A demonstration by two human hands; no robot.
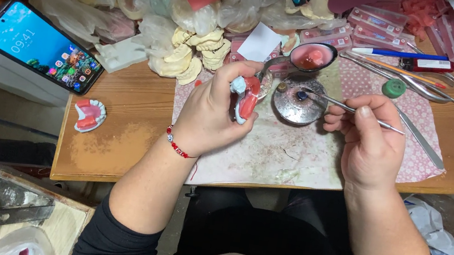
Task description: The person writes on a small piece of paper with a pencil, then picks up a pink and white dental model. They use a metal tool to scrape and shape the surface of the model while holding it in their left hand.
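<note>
The left hand [209, 114] is closed around a dental model [244, 96], a pale blue cast carrying red wax, held above the patterned cloth [270, 151] that covers the middle of the counter [115, 130]. The thumb and fingers wrap the model from the left; its red part faces right. A red beaded bracelet [176, 145] sits on the left wrist.

The right hand [366, 141] grips a thin metal instrument [346, 106] in a pen-like hold. The tip of the instrument points left and reaches over a small round metal dish [298, 103], which stands on the cloth just right of the model. Whether the tip touches the dish cannot be told.

Far of the dish, a metal spoon [311, 57] holds pink material. To its right lie further metal tools [420, 83], a blue pen [400, 54] and a green cap [394, 88]. Pink boxes [369, 23] are stacked at the far right.

At the far left, a smartphone [39, 44] lies with its screen lit. Near it, a second model [89, 115] with red wax rests on the bare counter. White plaster casts [193, 53] and plastic bags [156, 1] fill the far centre.
</note>
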